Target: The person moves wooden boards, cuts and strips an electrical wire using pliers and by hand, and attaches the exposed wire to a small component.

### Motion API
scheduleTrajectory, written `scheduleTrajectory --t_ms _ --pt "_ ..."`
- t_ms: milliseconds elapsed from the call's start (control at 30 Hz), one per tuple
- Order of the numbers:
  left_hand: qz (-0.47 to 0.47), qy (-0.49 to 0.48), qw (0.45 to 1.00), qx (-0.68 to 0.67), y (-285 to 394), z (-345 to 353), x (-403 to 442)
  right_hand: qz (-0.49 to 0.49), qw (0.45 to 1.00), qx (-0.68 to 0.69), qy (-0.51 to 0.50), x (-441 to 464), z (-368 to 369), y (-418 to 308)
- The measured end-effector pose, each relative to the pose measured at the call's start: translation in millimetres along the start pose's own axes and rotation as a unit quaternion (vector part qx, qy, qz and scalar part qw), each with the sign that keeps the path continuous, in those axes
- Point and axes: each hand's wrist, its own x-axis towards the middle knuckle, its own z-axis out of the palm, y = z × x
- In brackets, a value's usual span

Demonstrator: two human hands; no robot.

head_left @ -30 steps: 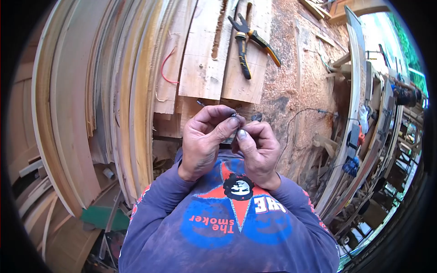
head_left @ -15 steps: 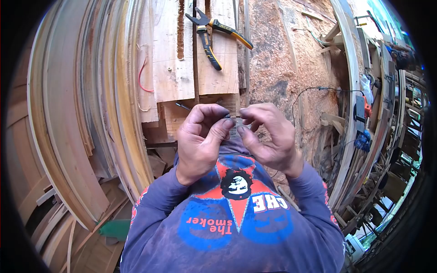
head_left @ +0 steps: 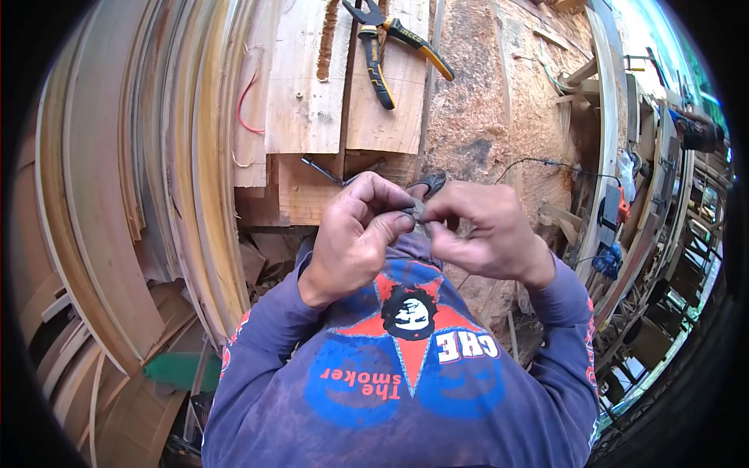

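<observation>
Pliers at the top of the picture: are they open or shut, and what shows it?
Open: the pliers lie with their two handles spread well apart.

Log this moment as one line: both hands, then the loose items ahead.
left hand: pinching small part | right hand: at it, grip unclear | pliers: open on board | red wire: left of pliers

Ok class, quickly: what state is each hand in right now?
Left hand: closed, thumb and finger pinching a small dark piece, too small to identify.
Right hand: curled in at that same piece; whether it grips cannot be told.
</observation>
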Motion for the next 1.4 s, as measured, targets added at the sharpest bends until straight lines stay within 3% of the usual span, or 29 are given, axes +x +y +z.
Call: scheduleTrajectory --t_ms 67,100,133,200,267,333,400,500,567,667,767,833,967,1033,1067,1167,1233,1267,1333,1400 --pt "0.012 -0.048 0.997 -0.067 0 -1 3 0.214 0.954 0.185 -0.103 1 -13 -1" --pt "0.013 -0.046 0.996 -0.07 1 -1 3 0.347 0.866 0.346 -0.099 -2 -12 -1" --pt "-0.008 -0.065 0.994 -0.092 2 -2 4 0.347 0.866 0.345 -0.1 1 -16 0" --pt "-0.028 -0.085 0.99 -0.112 7 -7 6 0.417 0.799 0.423 -0.099 7 -26 5" --pt "-0.019 -0.047 0.991 -0.127 16 -15 4 0.361 0.893 0.267 0.007 -2 -29 23" --pt "-0.001 -0.004 0.993 -0.122 18 -21 8 0.344 0.888 0.302 0.031 -4 -35 19" --pt "-0.044 -0.004 0.991 -0.123 19 -28 15 0.286 0.909 0.301 0.028 -6 -21 10" --pt "-0.056 -0.017 0.989 -0.134 21 -21 19 0.145 0.959 0.224 0.09 9 8 11" --pt "-0.053 -0.021 0.986 -0.153 25 -15 16 0.123 0.963 0.218 0.097 10 11 11" --pt "-0.051 -0.016 0.988 -0.144 31 -11 13 0.173 0.934 0.303 0.08 11 14 6" --pt "-0.058 -0.028 0.983 -0.173 29 -11 10 0.126 0.943 0.292 0.097 9 15 5" --pt "-0.049 -0.045 0.981 -0.18 25 -12 8 0.07 0.972 0.209 0.084 6 13 6" --pt "-0.031 -0.053 0.984 -0.166 23 -8 4 0.072 0.969 0.214 0.096 3 16 0" --pt "-0.03 -0.054 0.988 -0.141 23 -7 2 0.176 0.909 0.362 0.11 1 19 -5" --pt "-0.032 -0.054 0.991 -0.115 24 -7 1 0.174 0.909 0.362 0.11 0 19 -3" --pt "-0.055 -0.068 0.991 -0.105 24 -6 2 0.11 0.945 0.301 0.073 0 10 7" --pt "-0.111 -0.099 0.979 -0.141 23 -11 7 0.002 0.993 0.118 -0.015 7 -6 3" --pt "-0.165 -0.129 0.962 -0.177 23 -14 10 0.002 0.993 0.118 -0.014 10 -9 0" --pt "-0.19 -0.154 0.953 -0.181 23 -19 13 -0.14 0.989 -0.044 -0.028 15 -12 -4" --pt "-0.238 -0.188 0.925 -0.228 20 -21 16 -0.191 0.974 -0.119 -0.018 12 -14 -5"
